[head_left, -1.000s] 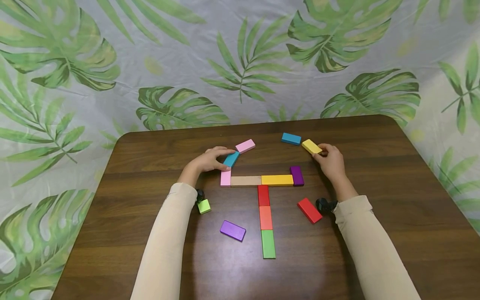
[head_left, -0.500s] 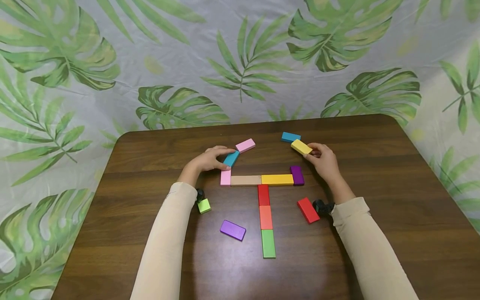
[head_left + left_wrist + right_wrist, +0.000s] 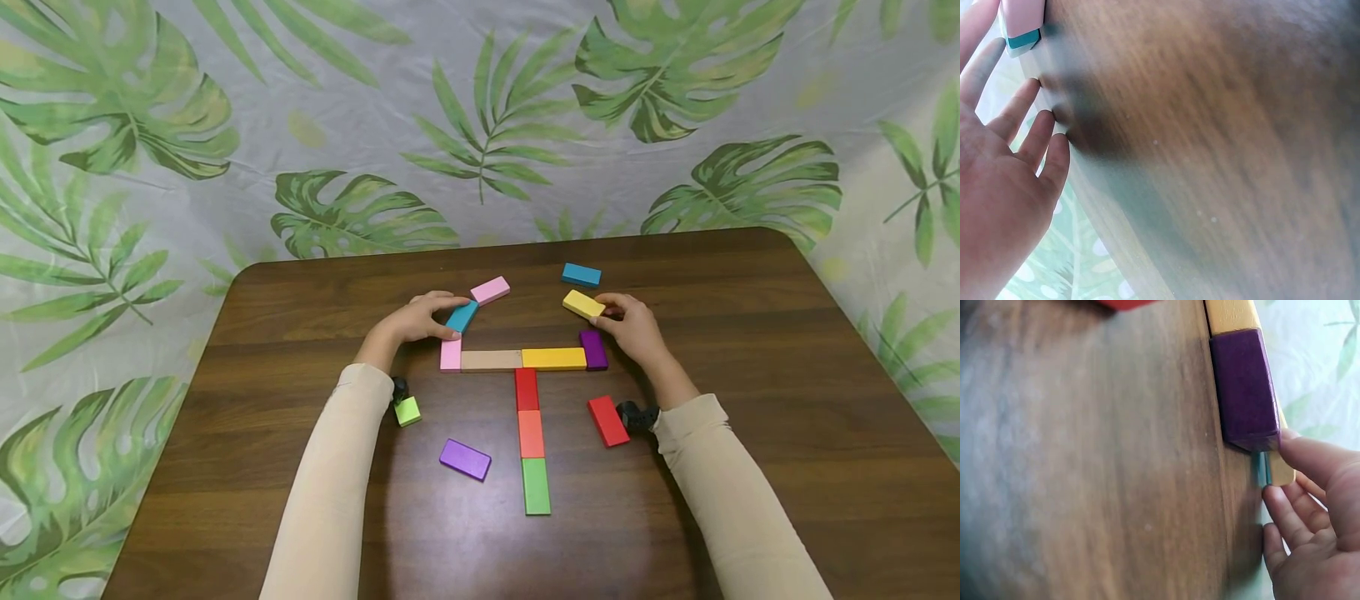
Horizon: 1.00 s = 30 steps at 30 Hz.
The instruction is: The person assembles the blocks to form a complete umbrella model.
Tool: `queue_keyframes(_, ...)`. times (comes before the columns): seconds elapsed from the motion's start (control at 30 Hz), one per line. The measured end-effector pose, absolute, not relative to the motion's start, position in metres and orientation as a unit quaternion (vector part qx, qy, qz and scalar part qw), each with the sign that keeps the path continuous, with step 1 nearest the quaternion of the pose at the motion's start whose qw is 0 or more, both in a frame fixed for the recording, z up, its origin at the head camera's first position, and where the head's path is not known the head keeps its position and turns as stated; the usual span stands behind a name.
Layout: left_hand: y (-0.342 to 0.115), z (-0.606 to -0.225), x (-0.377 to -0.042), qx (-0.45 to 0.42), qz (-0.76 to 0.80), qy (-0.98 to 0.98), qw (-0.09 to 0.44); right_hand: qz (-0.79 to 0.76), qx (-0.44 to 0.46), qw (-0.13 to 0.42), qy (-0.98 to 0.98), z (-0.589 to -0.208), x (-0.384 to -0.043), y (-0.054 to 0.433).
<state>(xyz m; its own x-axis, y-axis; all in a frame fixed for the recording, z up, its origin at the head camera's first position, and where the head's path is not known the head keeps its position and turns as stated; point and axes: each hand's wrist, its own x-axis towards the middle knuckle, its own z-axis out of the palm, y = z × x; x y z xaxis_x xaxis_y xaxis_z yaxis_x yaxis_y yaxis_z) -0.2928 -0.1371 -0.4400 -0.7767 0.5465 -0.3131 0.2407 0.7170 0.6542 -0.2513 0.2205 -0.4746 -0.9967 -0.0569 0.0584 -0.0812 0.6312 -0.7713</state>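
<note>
In the head view my left hand [image 3: 412, 322] pinches a teal block [image 3: 462, 317] between thumb and forefinger, just behind the far end of a pink block [image 3: 451, 354]. My right hand [image 3: 636, 327] pinches a light yellow block [image 3: 582, 304] by its right end. Just in front of that stands a dark purple block [image 3: 593, 350], touching the end of a row made of a tan block [image 3: 491, 360] and a deeper yellow block [image 3: 553, 358]. From the row's middle, a red block [image 3: 527, 389], an orange block [image 3: 531, 433] and a green block [image 3: 536, 486] run toward me.
Loose on the brown table [image 3: 300, 292] lie a pink block [image 3: 491, 290], a blue block [image 3: 581, 275], a violet block [image 3: 465, 459], a lime block [image 3: 407, 411] and a red block [image 3: 608, 421]. The red one is close to the right wrist camera [image 3: 637, 416]. A leaf-print cloth [image 3: 517, 167] hangs behind.
My right hand has carried the light yellow block left and slightly nearer, from right of the blue block to in front of it. The loose red block has shifted slightly left. My left hand has stayed put.
</note>
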Motion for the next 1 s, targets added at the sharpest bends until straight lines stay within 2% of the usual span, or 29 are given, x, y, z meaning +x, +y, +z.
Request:
queue_keyframes(0.37, -0.1371, -0.4421, -0.2931, 0.22, 0.301, 0.893, 0.252, 0.424, 0.04, -0.008, -0.905, -0.4768, -0.2518, 0.2204)
queue_keyframes(0.7, -0.1372, -0.4416, -0.2924, 0.218, 0.302, 0.893, 0.252, 0.433, 0.028, 0.004, -0.901, -0.476, -0.2514, 0.2173)
queue_keyframes(1.0, -0.1372, -0.4422, -0.2934, 0.221, 0.301, 0.893, 0.25, 0.442, 0.037, -0.01, -0.896, -0.4748, -0.2513, 0.2155)
